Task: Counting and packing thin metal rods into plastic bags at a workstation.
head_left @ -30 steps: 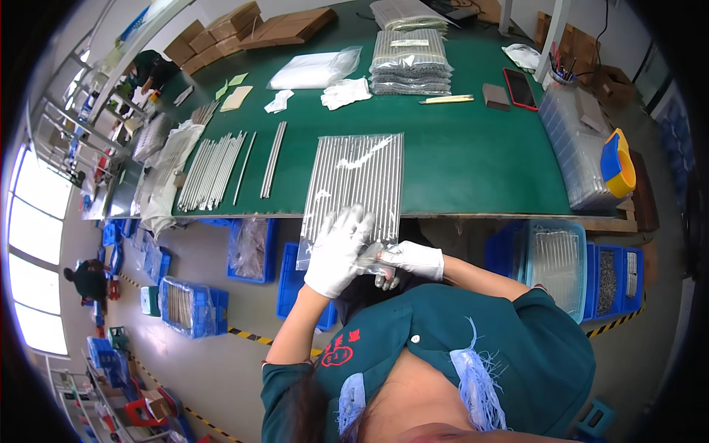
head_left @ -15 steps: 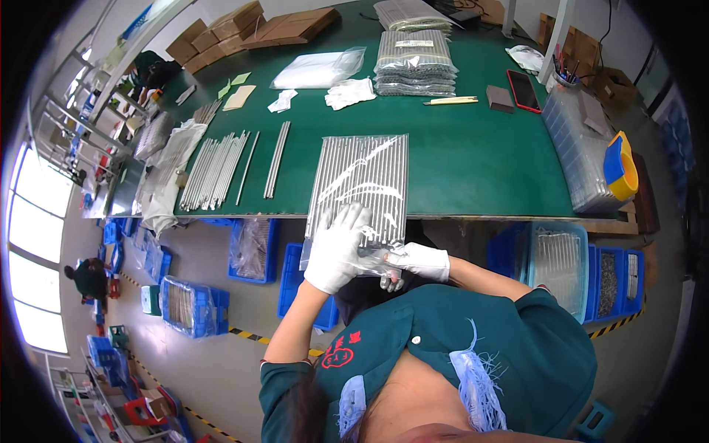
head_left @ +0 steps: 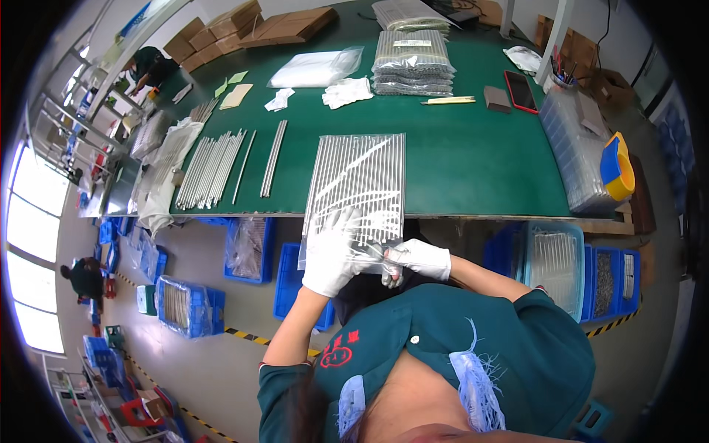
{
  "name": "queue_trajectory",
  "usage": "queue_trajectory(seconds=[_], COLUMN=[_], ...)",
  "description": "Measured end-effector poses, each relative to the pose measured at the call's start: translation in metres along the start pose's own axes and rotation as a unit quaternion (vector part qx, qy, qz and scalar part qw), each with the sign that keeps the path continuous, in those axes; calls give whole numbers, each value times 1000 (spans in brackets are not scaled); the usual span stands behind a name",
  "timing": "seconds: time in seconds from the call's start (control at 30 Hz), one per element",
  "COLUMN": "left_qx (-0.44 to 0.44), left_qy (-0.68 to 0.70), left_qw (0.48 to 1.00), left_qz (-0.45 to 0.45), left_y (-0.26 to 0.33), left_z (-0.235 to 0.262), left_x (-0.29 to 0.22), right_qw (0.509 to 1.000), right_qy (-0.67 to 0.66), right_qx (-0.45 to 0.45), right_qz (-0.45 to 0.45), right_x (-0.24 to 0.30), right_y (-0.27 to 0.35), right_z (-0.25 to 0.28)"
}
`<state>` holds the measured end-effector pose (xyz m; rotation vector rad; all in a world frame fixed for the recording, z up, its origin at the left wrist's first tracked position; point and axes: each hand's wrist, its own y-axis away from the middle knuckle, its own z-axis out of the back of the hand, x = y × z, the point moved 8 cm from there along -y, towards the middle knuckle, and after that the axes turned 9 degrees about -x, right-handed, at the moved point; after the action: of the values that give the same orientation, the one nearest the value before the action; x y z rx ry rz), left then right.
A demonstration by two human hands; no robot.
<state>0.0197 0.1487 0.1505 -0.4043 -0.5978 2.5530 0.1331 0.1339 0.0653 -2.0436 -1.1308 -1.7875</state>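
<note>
A clear plastic bag (head_left: 360,173) filled with a row of thin silvery metal rods lies over the front edge of the green table, its near end hanging toward me. My left hand (head_left: 332,257), in a white glove, rests flat on the bag's near left part with the fingers stretched out and slightly blurred. At the bag's near right end, my gloved right hand (head_left: 419,260) pinches the plastic between its fingers; the fingertips look dark. Left of the bag lie a few loose rods (head_left: 274,159), one single rod (head_left: 244,167) and a larger row of rods (head_left: 212,170).
Stacked bags of rods (head_left: 413,63) stand at the back, near a yellow cutter knife (head_left: 448,100) and a red-edged phone (head_left: 521,91). A clear plastic box (head_left: 572,159) with a yellow-blue tape dispenser (head_left: 617,168) occupies the right edge. Blue crates (head_left: 286,292) sit below the table.
My left hand has shifted slightly over the bag, its fingers now blurred. My right hand keeps its pinch on the bag's near end. The whole view has slid slightly.
</note>
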Motion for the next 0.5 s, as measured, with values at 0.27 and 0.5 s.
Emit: queue_trajectory(seconds=[0.27, 0.5], left_qx=[67, 29], left_qy=[-58, -51], left_qw=[995, 996], left_qz=[-39, -60], left_y=[-2, -26], left_z=[-12, -23], left_x=[1, 9], right_qw=[999, 999], right_qy=[-3, 37], right_qx=[-17, 18], right_qz=[-27, -5], right_x=[-4, -7], right_y=[3, 3], right_z=[6, 0])
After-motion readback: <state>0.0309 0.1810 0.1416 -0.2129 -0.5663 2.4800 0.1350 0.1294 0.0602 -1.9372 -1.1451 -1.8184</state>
